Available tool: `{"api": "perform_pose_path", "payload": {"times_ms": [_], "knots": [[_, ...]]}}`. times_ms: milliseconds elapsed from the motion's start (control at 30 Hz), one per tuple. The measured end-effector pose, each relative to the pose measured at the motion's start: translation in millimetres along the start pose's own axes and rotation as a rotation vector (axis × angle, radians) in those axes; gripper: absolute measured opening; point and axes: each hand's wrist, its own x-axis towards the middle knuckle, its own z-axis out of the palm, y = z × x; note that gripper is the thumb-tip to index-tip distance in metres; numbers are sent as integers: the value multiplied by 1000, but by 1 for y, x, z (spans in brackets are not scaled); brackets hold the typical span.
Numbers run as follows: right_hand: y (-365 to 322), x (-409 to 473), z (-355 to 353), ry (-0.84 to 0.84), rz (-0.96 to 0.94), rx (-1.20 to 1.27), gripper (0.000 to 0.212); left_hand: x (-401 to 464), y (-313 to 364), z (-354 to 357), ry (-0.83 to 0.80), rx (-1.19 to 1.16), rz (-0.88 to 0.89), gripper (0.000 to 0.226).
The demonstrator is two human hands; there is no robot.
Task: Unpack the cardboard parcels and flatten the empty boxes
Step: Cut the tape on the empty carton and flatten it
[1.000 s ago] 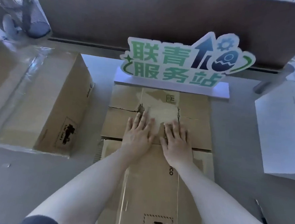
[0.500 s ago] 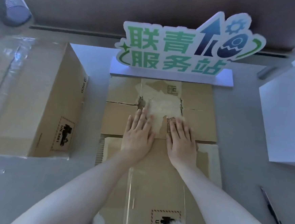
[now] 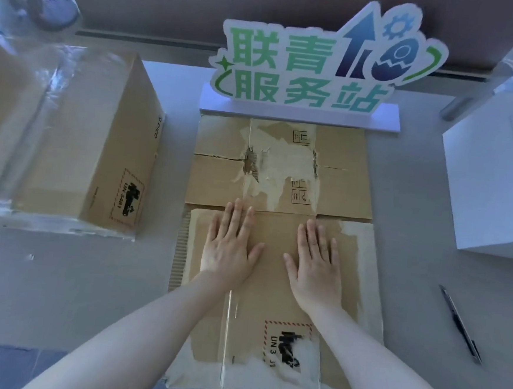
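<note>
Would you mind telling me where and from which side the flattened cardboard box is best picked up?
Probably by its right long edge: the flattened cardboard box lies flat on the table, with bare surface beside that edge for fingers to slide under. The sign blocks the far end, and the taped box stands on the left.

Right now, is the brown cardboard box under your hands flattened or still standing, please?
Flattened: the brown cardboard box lies flat on the grey table, both hands pressing it.
</note>
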Motion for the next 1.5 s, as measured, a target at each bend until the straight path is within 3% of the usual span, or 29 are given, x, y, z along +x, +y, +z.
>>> {"api": "perform_pose_path", "payload": {"times_ms": [200,333,533,600,667,767,933,1100,1300,1400,1500], "knots": [[2,-79,16,-6,-96,-10,72,-74,0,29,33,-29,-34,82],[2,-82,20,-10,-91,-22,73,-78,-1,43,78,-1,-24,81],[-1,-85,11,-87,-70,23,71,-79,2,30,-61,36,-34,79],[1,-84,-2,-83,-69,154,66,-79,-1,24,-75,6,-28,78],[8,-77,-22,-41,-12,366,60,-78,-8,11,-43,-86,-88,74],[34,-47,-42,143,212,430,56,-60,-25,-16,72,-245,-278,70],[62,9,-57,65,575,618,66,-9,-60,-43,143,-610,-611,73],[81,48,-62,54,767,709,72,13,-77,-43,151,-895,-691,76],[84,42,-66,-9,749,756,49,14,-95,-44,8,-829,-692,69],[74,24,-64,67,714,799,44,3,-92,-41,38,-829,-655,71],[65,6,-69,139,659,858,39,-11,-88,-46,73,-867,-600,58]]}}
